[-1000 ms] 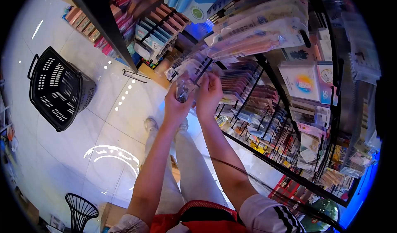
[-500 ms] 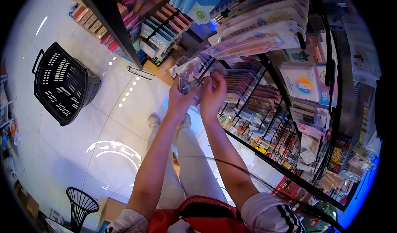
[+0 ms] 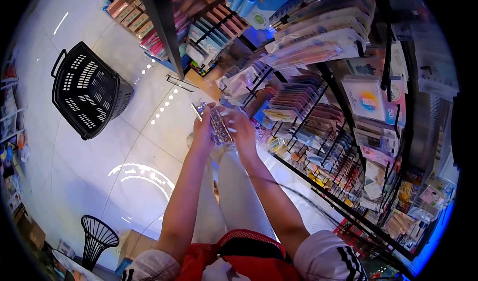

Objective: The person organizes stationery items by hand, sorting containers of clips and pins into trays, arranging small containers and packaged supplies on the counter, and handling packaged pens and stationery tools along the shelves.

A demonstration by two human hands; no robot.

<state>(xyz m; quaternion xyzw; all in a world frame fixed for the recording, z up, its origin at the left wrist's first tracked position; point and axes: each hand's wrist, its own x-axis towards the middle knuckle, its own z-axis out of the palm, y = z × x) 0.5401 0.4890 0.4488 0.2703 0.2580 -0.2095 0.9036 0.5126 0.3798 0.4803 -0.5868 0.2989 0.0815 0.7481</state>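
Observation:
In front of my legs, my left hand (image 3: 203, 131) is closed around a small shiny clear packet (image 3: 219, 125) with rows of round silvery pieces. Another glossy edge sticks out past the left fingers, and I cannot tell whether it belongs to the same packet. My right hand (image 3: 242, 132) is at the packet's right side, its bent fingers smeared by motion; whether they grip it is unclear. Just beyond both hands, small clear packages (image 3: 247, 79) hang on a black rack hook.
To my right stands a rack (image 3: 318, 181) with several rows of hooks full of packaged stationery. A black shopping basket (image 3: 84, 91) rests on the tiled floor (image 3: 82, 174) at left. A dark post (image 3: 162, 29) rises ahead, and a black wire stool (image 3: 97, 236) is at lower left.
Both hands have drawn back from the rack hook toward my body, bringing the shiny packet with them. The view has shifted slightly, so the basket appears further right.

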